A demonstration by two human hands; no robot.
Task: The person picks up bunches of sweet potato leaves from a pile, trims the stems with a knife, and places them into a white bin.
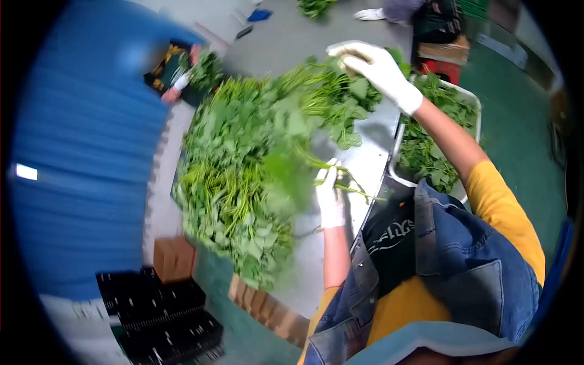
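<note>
A big heap of leafy green stalks (237,164) lies across a metal table (365,164). My left hand (330,198), in a white glove, is closed around the stems of a small blurred bunch of greens (286,167) at the heap's near edge. My right hand (378,68), also gloved, reaches out over the far end of the heap and grips a tuft of leafy stalks (340,97) there. My denim apron and yellow sleeves fill the lower right.
A metal tray (471,96) of loose greens sits to the right of the table. Black plastic crates (161,316) are stacked lower left, with brown blocks (173,258) nearby. A blurred blue shape (85,152) fills the left. Another person's gloved hand (370,13) shows at the top.
</note>
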